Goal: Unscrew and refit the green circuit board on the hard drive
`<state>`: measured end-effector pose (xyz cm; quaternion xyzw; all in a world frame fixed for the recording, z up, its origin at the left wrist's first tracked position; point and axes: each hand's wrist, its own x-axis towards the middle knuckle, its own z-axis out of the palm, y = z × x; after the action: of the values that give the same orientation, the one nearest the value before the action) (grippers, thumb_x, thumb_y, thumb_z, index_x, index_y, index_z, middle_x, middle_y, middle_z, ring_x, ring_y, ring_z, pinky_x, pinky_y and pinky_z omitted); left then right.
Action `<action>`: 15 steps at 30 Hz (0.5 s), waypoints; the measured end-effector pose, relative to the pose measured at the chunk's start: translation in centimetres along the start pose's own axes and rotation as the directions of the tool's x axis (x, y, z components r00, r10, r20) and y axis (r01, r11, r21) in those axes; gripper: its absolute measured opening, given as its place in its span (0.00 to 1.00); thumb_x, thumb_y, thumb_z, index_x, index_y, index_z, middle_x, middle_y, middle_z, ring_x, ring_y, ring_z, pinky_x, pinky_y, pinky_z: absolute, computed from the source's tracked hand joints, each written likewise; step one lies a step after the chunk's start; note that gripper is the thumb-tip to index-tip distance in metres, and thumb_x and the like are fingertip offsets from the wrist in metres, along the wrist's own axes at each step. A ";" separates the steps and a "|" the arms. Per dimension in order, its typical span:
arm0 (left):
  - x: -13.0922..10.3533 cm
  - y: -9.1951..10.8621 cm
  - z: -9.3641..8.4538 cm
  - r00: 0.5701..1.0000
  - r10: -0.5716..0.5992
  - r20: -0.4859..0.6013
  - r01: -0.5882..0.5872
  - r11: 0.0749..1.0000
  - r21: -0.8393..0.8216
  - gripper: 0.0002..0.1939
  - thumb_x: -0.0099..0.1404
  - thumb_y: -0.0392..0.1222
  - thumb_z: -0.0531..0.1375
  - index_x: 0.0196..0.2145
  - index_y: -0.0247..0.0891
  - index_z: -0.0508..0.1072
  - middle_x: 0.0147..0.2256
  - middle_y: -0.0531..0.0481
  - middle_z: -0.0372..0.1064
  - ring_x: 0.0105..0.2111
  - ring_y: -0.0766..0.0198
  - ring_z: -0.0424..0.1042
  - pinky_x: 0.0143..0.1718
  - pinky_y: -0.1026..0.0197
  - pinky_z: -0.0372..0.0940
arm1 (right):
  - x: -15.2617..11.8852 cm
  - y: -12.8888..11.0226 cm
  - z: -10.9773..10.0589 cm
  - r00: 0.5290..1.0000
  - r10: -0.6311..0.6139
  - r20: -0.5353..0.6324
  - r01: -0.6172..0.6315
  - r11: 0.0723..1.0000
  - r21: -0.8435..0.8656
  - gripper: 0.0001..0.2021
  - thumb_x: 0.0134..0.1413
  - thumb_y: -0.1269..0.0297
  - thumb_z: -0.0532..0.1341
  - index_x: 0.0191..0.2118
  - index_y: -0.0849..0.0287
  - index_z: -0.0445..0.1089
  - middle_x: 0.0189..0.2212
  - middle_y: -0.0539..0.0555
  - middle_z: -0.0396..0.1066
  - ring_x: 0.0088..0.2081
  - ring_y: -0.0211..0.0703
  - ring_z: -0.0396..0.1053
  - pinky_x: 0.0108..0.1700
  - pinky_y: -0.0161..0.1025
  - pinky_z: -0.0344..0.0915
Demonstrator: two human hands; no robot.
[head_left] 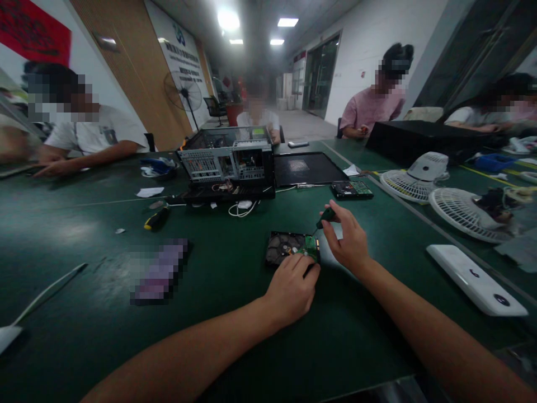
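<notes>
A hard drive (279, 248) lies on the green table with its circuit board (310, 242) facing up. My left hand (292, 288) is closed on its near edge, with the fingertips on the top and the thumb at the right corner. In my right hand (347, 238) is a small screwdriver (326, 217) with a dark green handle, pinched between thumb and fingers. Its thin shaft slants down to the left, and the tip is at or just above the board. Whether it touches a screw I cannot tell.
Beyond stands an opened computer case (226, 162), with a second hard drive (351, 190) to its right. A yellow-black screwdriver (156, 218) and a blurred purple phone-like object (163, 271) lie left. White fan parts (457, 210) and a white device (476, 280) are right. Several people sit around.
</notes>
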<state>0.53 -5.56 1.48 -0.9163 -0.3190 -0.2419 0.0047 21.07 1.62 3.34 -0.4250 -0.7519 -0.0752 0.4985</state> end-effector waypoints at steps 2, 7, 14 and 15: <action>0.0 0.0 0.1 1.000 -0.002 -0.003 0.002 1.000 -0.003 0.20 0.67 0.33 0.57 0.57 0.32 0.70 0.51 0.37 0.69 0.52 0.48 0.67 0.52 0.45 0.68 | -0.1 0.2 0.2 1.000 0.015 -0.012 -0.014 1.000 0.015 0.30 0.65 0.66 0.61 0.70 0.50 0.55 0.57 0.60 0.72 0.49 0.50 0.77 0.54 0.54 0.75; -0.1 0.0 0.1 1.000 -0.001 -0.002 0.001 1.000 -0.002 0.21 0.67 0.34 0.57 0.57 0.32 0.70 0.52 0.38 0.68 0.52 0.48 0.67 0.54 0.45 0.68 | -0.2 0.0 0.0 0.999 -0.016 -0.032 0.015 1.000 -0.026 0.31 0.63 0.66 0.63 0.70 0.50 0.57 0.54 0.59 0.75 0.47 0.50 0.78 0.53 0.53 0.75; -0.1 -0.1 0.2 1.000 -0.001 0.014 0.001 1.000 -0.001 0.22 0.67 0.34 0.57 0.58 0.30 0.70 0.53 0.38 0.67 0.53 0.48 0.66 0.56 0.45 0.66 | -0.1 0.2 0.1 0.998 -0.030 -0.049 0.030 1.000 -0.008 0.30 0.64 0.69 0.61 0.69 0.52 0.57 0.58 0.61 0.71 0.53 0.53 0.75 0.56 0.56 0.74; -0.1 -0.1 0.2 1.000 -0.001 0.014 0.001 1.000 -0.003 0.22 0.67 0.34 0.58 0.58 0.31 0.70 0.53 0.38 0.67 0.53 0.48 0.66 0.56 0.45 0.66 | -0.1 0.2 0.1 0.998 -0.027 -0.055 0.027 1.000 0.000 0.29 0.64 0.68 0.62 0.68 0.52 0.58 0.58 0.61 0.71 0.54 0.53 0.75 0.56 0.56 0.74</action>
<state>0.52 -5.54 1.28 -0.9178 -0.3193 -0.2362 0.0010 21.14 1.73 3.14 -0.4124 -0.7434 -0.0935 0.5181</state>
